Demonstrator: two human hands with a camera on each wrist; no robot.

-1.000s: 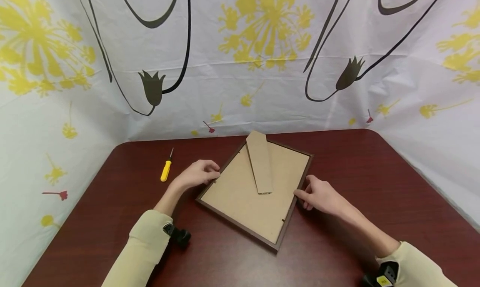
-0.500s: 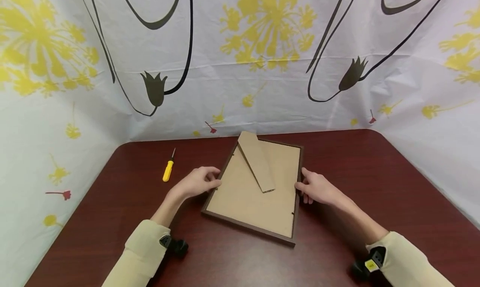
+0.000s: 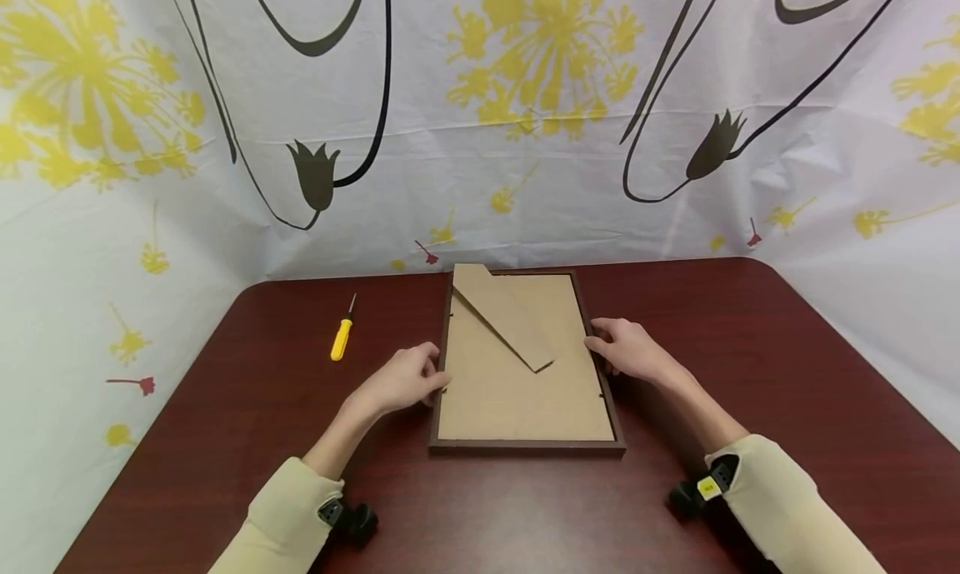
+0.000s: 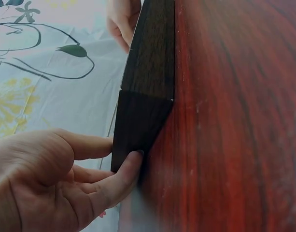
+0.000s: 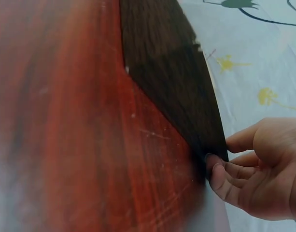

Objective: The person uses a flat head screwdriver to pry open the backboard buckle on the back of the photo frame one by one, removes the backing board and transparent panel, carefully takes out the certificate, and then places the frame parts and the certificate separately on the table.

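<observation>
A picture frame (image 3: pixel 525 447) with a dark wood rim lies back side up on the table, its near edge square to me. Aslant on its tan backing board (image 3: pixel 517 407) is a cardboard easel stand (image 3: pixel 498 311), its top end at the far left corner. My left hand (image 3: pixel 405 380) grips the frame's left side, thumb over the top edge. On the opposite side, a bit farther back, my right hand (image 3: pixel 628 349) holds the rim. Both wrist views show fingertips (image 4: pixel 133 157) low on the frame's dark outer side, thumb on the other face.
Left of the frame lies a screwdriver (image 3: pixel 342 339) with a yellow handle, its tip pointing away. The dark red table (image 3: pixel 517 516) ends at a hanging white cloth (image 3: pixel 405 191) printed with flowers, which also runs along both sides.
The picture frame has turned clockwise from a slanted position to square with the table, both hands moving with it. My right hand went farther back, my left hand slightly nearer. The screwdriver stays put.
</observation>
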